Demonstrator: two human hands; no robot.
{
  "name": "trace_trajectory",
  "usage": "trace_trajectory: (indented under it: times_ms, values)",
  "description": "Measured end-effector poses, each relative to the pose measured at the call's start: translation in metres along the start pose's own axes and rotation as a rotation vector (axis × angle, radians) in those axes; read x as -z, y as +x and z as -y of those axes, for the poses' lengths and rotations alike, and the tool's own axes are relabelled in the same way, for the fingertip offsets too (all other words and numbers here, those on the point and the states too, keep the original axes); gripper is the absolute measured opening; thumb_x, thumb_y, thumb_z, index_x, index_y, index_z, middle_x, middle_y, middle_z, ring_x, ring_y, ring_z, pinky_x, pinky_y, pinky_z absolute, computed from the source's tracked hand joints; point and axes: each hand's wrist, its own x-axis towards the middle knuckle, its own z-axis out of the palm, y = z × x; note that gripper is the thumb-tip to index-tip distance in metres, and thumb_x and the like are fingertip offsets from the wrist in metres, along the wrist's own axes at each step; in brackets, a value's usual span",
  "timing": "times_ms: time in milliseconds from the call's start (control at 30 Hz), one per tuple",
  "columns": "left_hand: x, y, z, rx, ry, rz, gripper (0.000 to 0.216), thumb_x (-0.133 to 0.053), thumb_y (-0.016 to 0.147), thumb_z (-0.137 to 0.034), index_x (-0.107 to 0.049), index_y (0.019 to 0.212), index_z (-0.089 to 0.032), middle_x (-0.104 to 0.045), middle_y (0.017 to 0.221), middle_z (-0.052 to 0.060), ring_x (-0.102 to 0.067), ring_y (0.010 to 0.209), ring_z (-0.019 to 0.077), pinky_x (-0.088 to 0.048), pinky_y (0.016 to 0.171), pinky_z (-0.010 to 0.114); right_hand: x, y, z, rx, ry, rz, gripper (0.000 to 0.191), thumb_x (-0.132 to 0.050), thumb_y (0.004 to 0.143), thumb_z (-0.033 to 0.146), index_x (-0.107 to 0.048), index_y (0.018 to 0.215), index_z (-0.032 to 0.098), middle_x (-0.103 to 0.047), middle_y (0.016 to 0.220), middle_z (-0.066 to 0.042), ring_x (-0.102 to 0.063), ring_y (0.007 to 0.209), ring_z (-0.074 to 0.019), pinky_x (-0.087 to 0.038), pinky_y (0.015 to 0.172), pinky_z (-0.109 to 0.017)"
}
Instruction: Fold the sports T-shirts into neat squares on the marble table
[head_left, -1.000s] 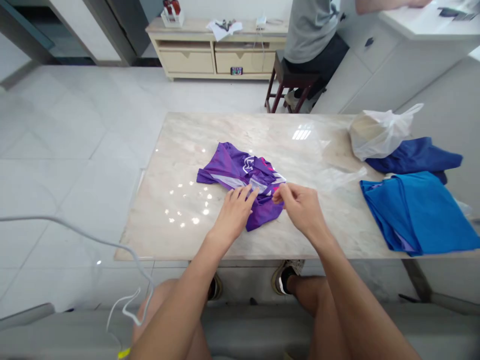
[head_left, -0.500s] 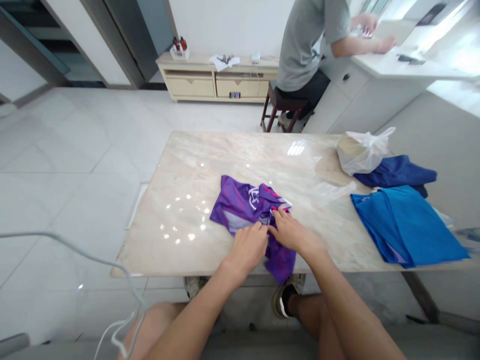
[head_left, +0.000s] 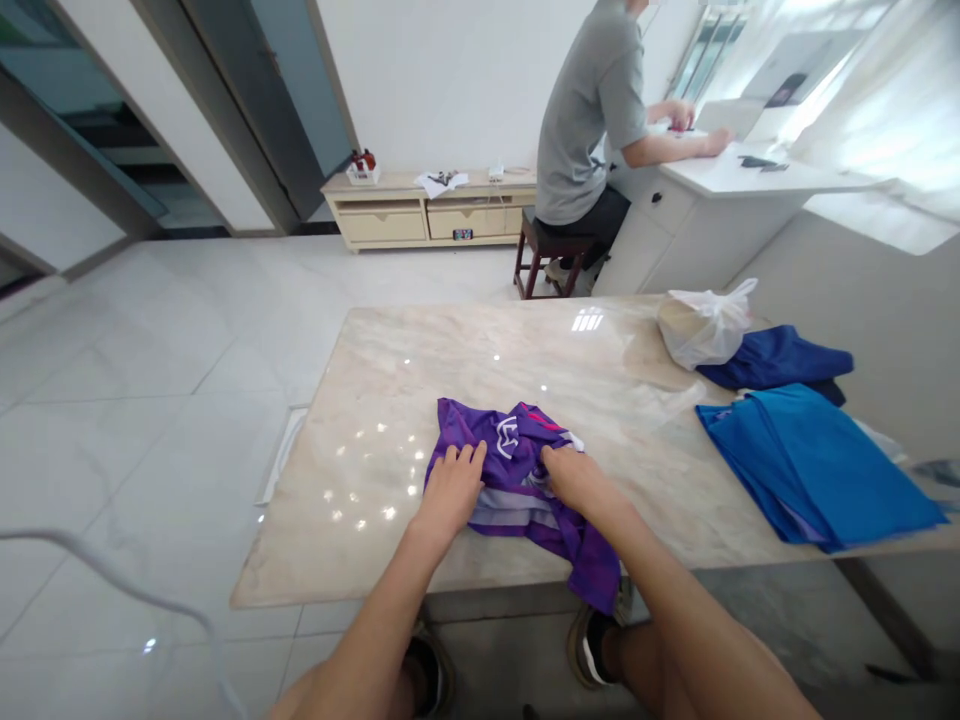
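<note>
Clearly, the weak spot is the near edge of the table [head_left: 337, 400]: a loose end [head_left: 598, 585] of the purple garment [head_left: 517, 508] hangs over it, while the rest lies rumpled on the top in front of us. If we let the cloth go, that overhang could drag the thin fabric toward our knees, since the surface looks polished and slick. Pulling harder on one side than the other could also twist the grey panel and deepen the creases bunched near the collar.

Both our forearms reach forward and angle inward. Our left hand [head_left: 454, 487] lies palm down on the garment's left part, its fingers extended and slightly parted, clasping nothing that we can see. Our right hand [head_left: 574, 480] bends over the bunched collar side, fingers curled; its fingertips are hidden, so we cannot tell whether they pinch the fabric.
</note>
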Motion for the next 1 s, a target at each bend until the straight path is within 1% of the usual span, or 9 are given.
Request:
trace_trajectory:
  times_ms: [100, 200, 300, 367, 500, 633, 733, 833, 1000]
  values:
    - [0.005, 0.001, -0.006, 0.004, 0.022, 0.027, 0.062, -0.057, 0.105, -0.012, -0.052, 0.166, -0.02, -0.074, 0.135, 0.019, -0.071, 0.123, 0.0365, -0.057, 0.098, 0.045, 0.006, -0.004, -0.008, 0.006, 0.024, 0.018, 0.036, -0.059, 0.097, 0.002, -0.08, 0.124, 0.013, -0.079, 0.13, -0.022, -0.076, 0.126, -0.0345, -0.057, 0.099, -0.036]
    - [0.014, -0.004, -0.01, 0.035, -0.018, 0.124, 0.044, -0.048, 0.104, -0.004, -0.074, 0.138, -0.016, -0.079, 0.12, 0.02, -0.077, 0.113, 0.0343, -0.056, 0.094, 0.042, 0.014, -0.008, -0.015, 0.009, 0.043, -0.054, 0.033, -0.058, 0.099, 0.007, -0.083, 0.12, 0.016, -0.079, 0.131, -0.019, -0.076, 0.125, -0.033, -0.056, 0.101, -0.036]
    - [0.024, -0.017, -0.004, 0.073, -0.162, 0.267, 0.025, -0.059, 0.1, -0.008, -0.082, 0.098, -0.016, -0.081, 0.101, 0.018, -0.079, 0.104, 0.0342, -0.055, 0.089, 0.04, 0.022, -0.01, -0.019, -0.001, 0.207, -0.263, 0.031, -0.057, 0.102, 0.014, -0.083, 0.117, 0.02, -0.081, 0.127, -0.014, -0.077, 0.117, -0.03, -0.057, 0.102, -0.036]
    - [0.029, -0.025, 0.0, 0.073, -0.287, 0.289, 0.013, -0.073, 0.097, -0.021, -0.08, 0.086, -0.019, -0.08, 0.099, 0.015, -0.078, 0.103, 0.0335, -0.054, 0.086, 0.038, 0.025, -0.011, -0.02, 0.005, 0.453, -0.466, 0.027, -0.057, 0.103, 0.023, -0.082, 0.114, 0.021, -0.082, 0.119, -0.012, -0.077, 0.111, -0.0286, -0.058, 0.101, -0.038]
    - [0.034, -0.023, -0.007, 0.144, -0.245, 0.103, 0.025, -0.082, 0.095, -0.041, -0.081, 0.104, -0.019, -0.077, 0.126, 0.017, -0.072, 0.122, 0.0372, -0.054, 0.098, 0.042, 0.029, -0.012, -0.015, 0.017, 0.942, -0.721, 0.034, -0.063, 0.102, 0.049, -0.08, 0.11, 0.02, -0.084, 0.105, -0.01, -0.076, 0.094, -0.0274, -0.062, 0.089, -0.039]
    - [0.029, -0.008, -0.028, 0.169, -0.198, 0.155, 0.06, -0.081, 0.095, -0.06, -0.074, 0.13, -0.012, -0.076, 0.129, 0.022, -0.072, 0.125, 0.0433, -0.057, 0.101, 0.049, 0.03, -0.013, -0.012, 0.017, 1.116, -0.783, 0.038, -0.066, 0.101, 0.055, -0.077, 0.108, 0.02, -0.082, 0.1, -0.009, -0.073, 0.087, -0.0244, -0.06, 0.081, -0.036]
    - [0.021, -0.003, -0.035, 0.168, -0.143, 0.193, 0.043, -0.075, 0.102, -0.047, -0.075, 0.126, -0.011, -0.077, 0.126, 0.022, -0.075, 0.122, 0.042, -0.058, 0.098, 0.047, 0.031, -0.013, -0.016, 0.045, 1.095, -0.868, 0.033, -0.065, 0.103, 0.052, -0.075, 0.102, 0.021, -0.079, 0.094, -0.007, -0.072, 0.086, -0.0236, -0.058, 0.082, -0.036]
    - [0.021, -0.002, -0.029, 0.147, -0.197, 0.11, 0.016, -0.072, 0.103, -0.028, -0.076, 0.113, -0.017, -0.078, 0.121, 0.015, -0.076, 0.117, 0.0351, -0.057, 0.097, 0.041, 0.033, -0.014, -0.023, 0.079, 1.117, -0.941, 0.028, -0.064, 0.104, 0.047, -0.073, 0.101, 0.021, -0.077, 0.091, -0.005, -0.072, 0.084, -0.0223, -0.058, 0.082, -0.036]
    - [0.032, 0.003, -0.014, 0.024, -0.704, -0.154, 0.013, -0.069, 0.102, -0.033, -0.065, 0.096, -0.022, -0.074, 0.104, 0.004, -0.074, 0.1, 0.0226, -0.058, 0.092, 0.033, 0.041, -0.024, -0.038, 0.082, 1.161, -1.14, 0.021, -0.068, 0.104, 0.042, -0.071, 0.104, 0.021, -0.078, 0.094, -0.005, -0.074, 0.087, -0.0216, -0.06, 0.083, -0.034]
